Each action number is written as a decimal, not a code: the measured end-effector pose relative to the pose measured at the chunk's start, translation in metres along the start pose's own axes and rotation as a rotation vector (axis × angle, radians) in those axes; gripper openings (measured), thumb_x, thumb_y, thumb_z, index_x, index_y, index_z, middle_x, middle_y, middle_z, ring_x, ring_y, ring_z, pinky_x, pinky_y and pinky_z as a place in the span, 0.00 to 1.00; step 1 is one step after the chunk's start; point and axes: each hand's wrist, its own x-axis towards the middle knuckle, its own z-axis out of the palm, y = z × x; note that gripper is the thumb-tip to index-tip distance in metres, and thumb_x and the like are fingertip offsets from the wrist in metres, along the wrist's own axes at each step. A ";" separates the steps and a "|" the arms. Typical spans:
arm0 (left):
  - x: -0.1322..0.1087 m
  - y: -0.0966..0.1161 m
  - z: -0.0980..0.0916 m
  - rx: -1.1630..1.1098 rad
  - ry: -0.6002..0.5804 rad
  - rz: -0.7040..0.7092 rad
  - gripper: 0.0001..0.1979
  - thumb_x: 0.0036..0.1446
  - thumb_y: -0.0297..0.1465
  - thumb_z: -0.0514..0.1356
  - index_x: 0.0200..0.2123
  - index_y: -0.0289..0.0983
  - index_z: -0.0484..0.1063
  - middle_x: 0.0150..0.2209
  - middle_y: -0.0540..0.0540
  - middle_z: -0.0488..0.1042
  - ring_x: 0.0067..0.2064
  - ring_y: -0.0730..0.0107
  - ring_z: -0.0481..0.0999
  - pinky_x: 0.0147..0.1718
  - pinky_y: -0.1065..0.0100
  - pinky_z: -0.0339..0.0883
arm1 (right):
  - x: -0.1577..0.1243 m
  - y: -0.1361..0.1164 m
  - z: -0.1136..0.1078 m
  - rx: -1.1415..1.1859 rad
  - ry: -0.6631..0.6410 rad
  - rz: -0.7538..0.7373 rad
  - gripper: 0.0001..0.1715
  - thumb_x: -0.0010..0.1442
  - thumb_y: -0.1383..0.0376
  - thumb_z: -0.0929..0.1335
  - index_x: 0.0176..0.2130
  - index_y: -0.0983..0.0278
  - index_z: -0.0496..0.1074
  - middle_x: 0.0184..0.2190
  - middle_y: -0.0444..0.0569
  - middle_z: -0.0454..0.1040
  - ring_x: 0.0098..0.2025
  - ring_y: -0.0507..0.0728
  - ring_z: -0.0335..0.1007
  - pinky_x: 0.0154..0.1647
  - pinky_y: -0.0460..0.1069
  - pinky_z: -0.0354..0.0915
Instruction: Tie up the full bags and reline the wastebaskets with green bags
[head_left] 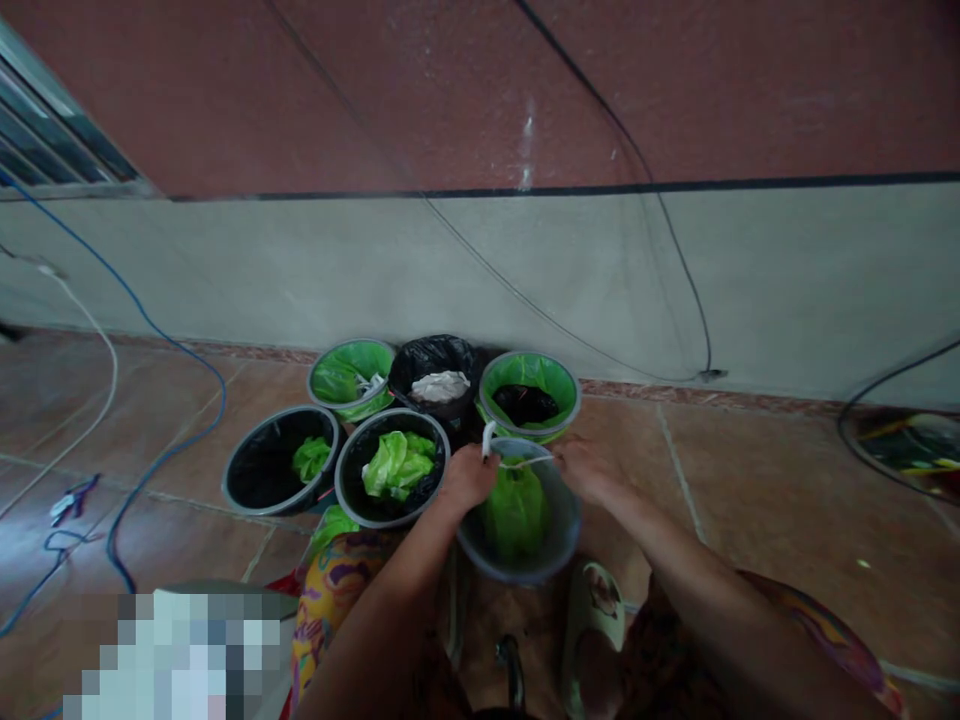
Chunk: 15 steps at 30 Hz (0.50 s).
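Note:
Between my knees stands a grey bin with a green plastic bag inside it. A thin white string runs above the bag's gathered top, from one hand to the other. My left hand is closed on the string at the bin's left rim, and a white loop sticks up beside the fingers. At the right rim, my right hand pinches the string's other end; its fingertips are partly blurred. Left of my left hand, a black-lined bin holds crumpled green plastic.
More lined bins stand near the wall: a green-lined bin, a black-lined bin and another green-lined bin. At left sits a further bin. A blue cable crosses the tiles. Below the right rim is a slipper.

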 end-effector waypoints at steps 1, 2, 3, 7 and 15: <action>0.002 0.001 0.002 -0.145 -0.021 -0.033 0.11 0.60 0.31 0.56 0.28 0.34 0.76 0.26 0.43 0.76 0.33 0.63 0.78 0.35 0.67 0.68 | 0.000 -0.002 -0.002 0.044 0.026 -0.029 0.15 0.64 0.67 0.63 0.34 0.64 0.78 0.36 0.55 0.80 0.39 0.59 0.75 0.38 0.49 0.62; 0.003 0.003 0.004 -0.289 -0.043 -0.060 0.12 0.60 0.32 0.56 0.28 0.35 0.75 0.22 0.46 0.74 0.28 0.66 0.76 0.31 0.68 0.67 | -0.001 -0.005 -0.005 0.087 0.045 -0.052 0.15 0.65 0.66 0.63 0.34 0.64 0.78 0.36 0.55 0.79 0.38 0.58 0.74 0.37 0.49 0.61; 0.004 0.005 0.007 -0.427 -0.062 -0.085 0.12 0.60 0.33 0.55 0.27 0.35 0.74 0.21 0.48 0.72 0.25 0.69 0.73 0.27 0.70 0.65 | -0.001 -0.007 -0.008 0.125 0.056 -0.074 0.15 0.65 0.65 0.63 0.33 0.64 0.77 0.35 0.54 0.79 0.36 0.57 0.73 0.36 0.48 0.60; 0.003 0.012 0.020 -0.764 -0.113 -0.082 0.14 0.59 0.39 0.55 0.26 0.36 0.69 0.23 0.50 0.73 0.20 0.75 0.69 0.21 0.71 0.59 | -0.003 -0.017 -0.020 0.260 0.014 -0.163 0.18 0.66 0.61 0.62 0.28 0.64 0.73 0.25 0.47 0.73 0.28 0.53 0.66 0.29 0.47 0.53; 0.005 0.004 0.025 -0.530 -0.293 0.257 0.04 0.45 0.26 0.60 0.27 0.34 0.73 0.23 0.54 0.69 0.25 0.78 0.65 0.26 0.74 0.58 | -0.004 -0.025 -0.020 0.509 -0.020 -0.265 0.19 0.62 0.56 0.64 0.25 0.64 0.70 0.21 0.42 0.68 0.25 0.50 0.60 0.28 0.46 0.51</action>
